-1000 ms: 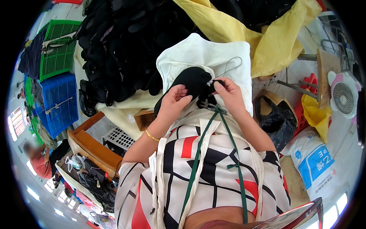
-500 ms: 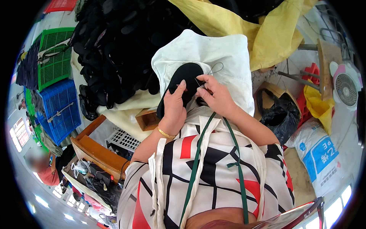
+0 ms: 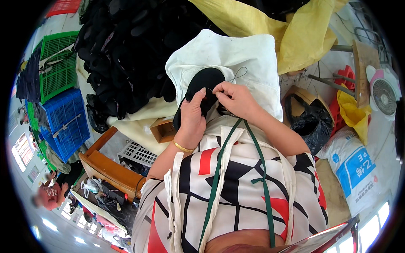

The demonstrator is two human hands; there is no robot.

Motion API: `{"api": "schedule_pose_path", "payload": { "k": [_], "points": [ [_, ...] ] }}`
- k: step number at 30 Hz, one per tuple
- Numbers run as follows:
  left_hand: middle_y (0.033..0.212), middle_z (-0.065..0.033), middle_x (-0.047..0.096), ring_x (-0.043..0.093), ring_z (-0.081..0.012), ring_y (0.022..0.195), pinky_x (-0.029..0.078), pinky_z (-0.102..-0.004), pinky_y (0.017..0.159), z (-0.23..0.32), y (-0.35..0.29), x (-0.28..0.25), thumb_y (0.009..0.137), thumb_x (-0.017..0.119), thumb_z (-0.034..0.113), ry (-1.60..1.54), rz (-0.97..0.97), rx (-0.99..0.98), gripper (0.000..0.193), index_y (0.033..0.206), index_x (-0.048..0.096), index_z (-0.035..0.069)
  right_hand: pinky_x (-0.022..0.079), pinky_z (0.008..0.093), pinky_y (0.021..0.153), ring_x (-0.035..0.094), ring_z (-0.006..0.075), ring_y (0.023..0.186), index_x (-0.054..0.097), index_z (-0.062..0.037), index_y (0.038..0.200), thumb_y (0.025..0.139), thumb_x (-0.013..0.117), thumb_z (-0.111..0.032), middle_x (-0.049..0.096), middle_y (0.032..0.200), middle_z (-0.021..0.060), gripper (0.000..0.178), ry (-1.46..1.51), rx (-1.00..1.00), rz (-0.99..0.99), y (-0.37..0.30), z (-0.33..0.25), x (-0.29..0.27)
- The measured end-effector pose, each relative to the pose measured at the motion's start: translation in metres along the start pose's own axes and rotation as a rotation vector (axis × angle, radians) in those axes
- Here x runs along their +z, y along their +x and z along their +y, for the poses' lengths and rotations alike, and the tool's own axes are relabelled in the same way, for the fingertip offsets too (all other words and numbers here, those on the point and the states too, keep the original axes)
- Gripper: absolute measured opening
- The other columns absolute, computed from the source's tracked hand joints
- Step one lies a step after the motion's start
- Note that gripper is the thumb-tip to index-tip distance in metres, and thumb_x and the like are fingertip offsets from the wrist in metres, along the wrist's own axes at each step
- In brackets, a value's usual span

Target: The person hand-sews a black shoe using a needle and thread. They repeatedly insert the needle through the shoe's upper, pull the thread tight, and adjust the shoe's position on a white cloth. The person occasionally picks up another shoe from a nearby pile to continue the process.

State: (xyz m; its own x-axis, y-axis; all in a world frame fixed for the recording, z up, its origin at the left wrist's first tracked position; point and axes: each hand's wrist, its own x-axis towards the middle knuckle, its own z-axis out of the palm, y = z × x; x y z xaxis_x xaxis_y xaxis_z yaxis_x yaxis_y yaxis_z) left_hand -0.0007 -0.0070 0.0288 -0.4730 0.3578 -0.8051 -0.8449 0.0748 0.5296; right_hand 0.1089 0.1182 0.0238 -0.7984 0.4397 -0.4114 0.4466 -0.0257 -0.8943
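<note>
Black shoe (image 3: 205, 80): soft, matt and fabric-like, with a rounded end pointing away from the body; it lies slantwise over the lap, on the white cloth, between the two hands.
Left grip (image 3: 192, 116): clamped on the black shoe, thumb laid along its upper face, other fingers mostly hidden; a smooth gold bangle (image 3: 184, 146) circles the wrist.
Right grip (image 3: 239, 99): thumb and forefinger drawn together at the shoe's right side, pinching a thin, straight needle (image 3: 209, 89).
Thread (image 3: 241, 72): dark and fine, standing in a loose loop above the right hand.
White cloth (image 3: 255, 55): thick, creased, roughly square, spread beneath the work.
Shirt (image 3: 236, 185): pale, printed with black and red angular blocks; flat green ribbons (image 3: 214, 196) hang down over it.
Shoe pile (image 3: 126, 55): many black rounded shapes heaped beyond the left hand, hard to tell one from another.
Yellow sheet (image 3: 306, 46): stiff, wrinkled, draped beyond the white cloth.
Right side: a cardboard box (image 3: 294, 93) with a shiny black plastic bag (image 3: 312, 128), a plump white sack (image 3: 352, 173) with a blue panel, and a round pink-and-white fan (image 3: 384, 93).
Left side: mesh-walled green crate (image 3: 59, 69) and blue crate (image 3: 65, 124), a glossy brown wooden frame (image 3: 107, 170), a white crate (image 3: 141, 154) full of holes; farther off, a person in red (image 3: 51, 196).
In the way: the left hand covers part of the shoe, the right hand its right edge; glasses (image 3: 337, 237) cut across the lower right.
</note>
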Motion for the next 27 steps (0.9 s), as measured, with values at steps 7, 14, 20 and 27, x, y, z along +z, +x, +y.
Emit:
{"api": "schedule_pose_path", "payload": {
  "k": [7, 14, 20, 27],
  "points": [
    [0.089, 0.0006, 0.065, 0.059, -0.0105, 0.082, 0.046, -0.0267, 0.078, -0.002, 0.003, -0.004, 0.086, 0.074, 0.013, -0.022, -0.013, -0.002, 0.012, 0.095, 0.067, 0.009, 0.048, 0.0328, 0.059, 0.061, 0.0195, 0.060, 0.067, -0.0027, 0.098, 0.089, 0.058, -0.014, 0.065, 0.071, 0.0123, 0.017, -0.016, 0.006, -0.017, 0.000, -0.003, -0.001],
    [0.090, -0.0001, 0.066, 0.060, -0.0111, 0.083, 0.047, -0.0270, 0.079, -0.003, -0.001, -0.002, 0.086, 0.074, 0.011, -0.010, -0.006, 0.000, 0.014, 0.098, 0.068, 0.008, 0.043, 0.0289, 0.055, 0.053, 0.0114, 0.057, 0.065, -0.0011, 0.097, 0.090, 0.059, -0.014, 0.060, 0.066, 0.0062, 0.016, 0.005, 0.030, -0.068, 0.005, 0.000, -0.002],
    [0.094, -0.0007, 0.067, 0.060, -0.0112, 0.084, 0.047, -0.0274, 0.080, -0.004, -0.007, -0.001, 0.088, 0.073, 0.012, -0.016, -0.063, 0.021, 0.016, 0.102, 0.068, 0.007, 0.041, 0.0265, 0.055, 0.050, 0.0080, 0.059, 0.061, -0.0024, 0.098, 0.094, 0.059, -0.014, 0.057, 0.067, 0.0034, 0.013, 0.028, 0.021, -0.058, 0.002, -0.001, 0.003],
    [0.091, 0.0005, 0.066, 0.059, -0.0101, 0.083, 0.046, -0.0265, 0.079, -0.007, 0.001, -0.008, 0.088, 0.072, 0.012, 0.003, -0.051, 0.023, 0.012, 0.099, 0.069, 0.008, 0.049, 0.0394, 0.062, 0.063, 0.0333, 0.067, 0.059, -0.0069, 0.102, 0.095, 0.056, -0.016, 0.064, 0.076, 0.0161, 0.012, -0.064, -0.110, -0.003, -0.004, 0.013, 0.007]
  ]
}}
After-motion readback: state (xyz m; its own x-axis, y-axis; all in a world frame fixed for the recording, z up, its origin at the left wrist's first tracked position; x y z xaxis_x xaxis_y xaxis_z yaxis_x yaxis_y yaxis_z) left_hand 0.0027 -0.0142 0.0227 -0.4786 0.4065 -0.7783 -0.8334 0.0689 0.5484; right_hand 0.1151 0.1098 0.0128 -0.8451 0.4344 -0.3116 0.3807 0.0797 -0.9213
